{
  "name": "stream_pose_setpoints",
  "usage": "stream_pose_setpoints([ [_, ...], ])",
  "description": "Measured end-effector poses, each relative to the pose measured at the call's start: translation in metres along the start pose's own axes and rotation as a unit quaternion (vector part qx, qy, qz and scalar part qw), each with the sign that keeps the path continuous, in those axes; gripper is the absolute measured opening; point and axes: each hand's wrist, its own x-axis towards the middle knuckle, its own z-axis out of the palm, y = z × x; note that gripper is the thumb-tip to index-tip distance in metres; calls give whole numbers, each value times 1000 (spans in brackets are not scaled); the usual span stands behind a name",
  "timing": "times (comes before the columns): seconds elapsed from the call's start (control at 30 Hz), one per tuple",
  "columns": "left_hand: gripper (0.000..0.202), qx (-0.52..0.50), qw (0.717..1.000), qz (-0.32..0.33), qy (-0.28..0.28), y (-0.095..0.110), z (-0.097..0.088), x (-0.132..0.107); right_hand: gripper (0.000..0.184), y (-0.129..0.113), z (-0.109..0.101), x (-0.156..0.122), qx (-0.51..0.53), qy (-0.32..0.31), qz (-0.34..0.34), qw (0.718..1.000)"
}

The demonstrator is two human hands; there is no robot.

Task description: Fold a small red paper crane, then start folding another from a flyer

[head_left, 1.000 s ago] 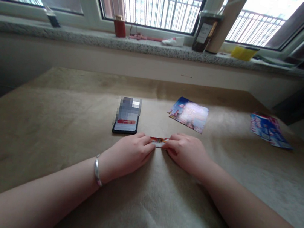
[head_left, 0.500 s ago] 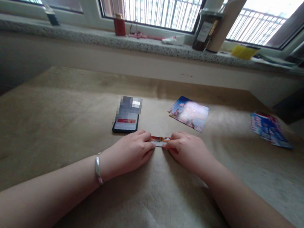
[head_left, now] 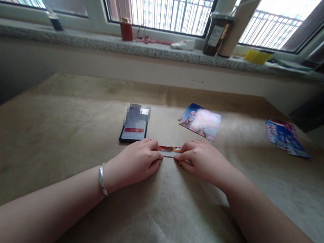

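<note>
Between my hands, a narrow folded strip of paper (head_left: pixel 169 151) lies on the table, printed orange and red along its far side and pale along its near side. My left hand (head_left: pixel 140 157) is closed on the strip's left end, fingertips pressed down on it. At the right end, my right hand (head_left: pixel 200 159) pinches the paper between thumb and fingers. Both ends of the strip are hidden under the fingers. Just beyond my left hand lies a phone (head_left: pixel 134 131) with a lit, partly blurred screen.
Printed blue-and-pink sheets (head_left: pixel 201 121) lie past my right hand, and more printed sheets (head_left: pixel 287 138) rest at the table's right. A brown table cover (head_left: pixel 57 130) spreads underneath. Beyond it, a stone windowsill (head_left: pixel 94 42) holds a red container (head_left: pixel 126 30), a dark jar (head_left: pixel 217 34) and a yellow object (head_left: pixel 257 56).
My hands have drawn slightly apart, so a little more of the paper strip shows between them. They still hold its ends. The camera view has shifted slightly.
</note>
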Motion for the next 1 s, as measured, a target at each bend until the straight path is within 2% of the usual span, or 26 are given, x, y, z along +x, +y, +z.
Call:
stream_pose_setpoints([
  [0.2,21,3,1000,27,1,-2,0,0,19,17,3,-1,67,-8,-30,997],
  [0.43,20,21,999,34,4,-1,3,1,18,0,-5,-1,-11,0,-13,1000],
  [0.6,18,23,998,49,12,-2,3,0,18,0,-7,-1,23,-13,-40,999],
  [0.73,22,29,997,68,26,-5,6,0,19,4,-3,0,51,-6,-24,998],
  [1.0,27,65,995,69,5,2,4,-1,20,-7,1,4,-22,15,-25,999],
])
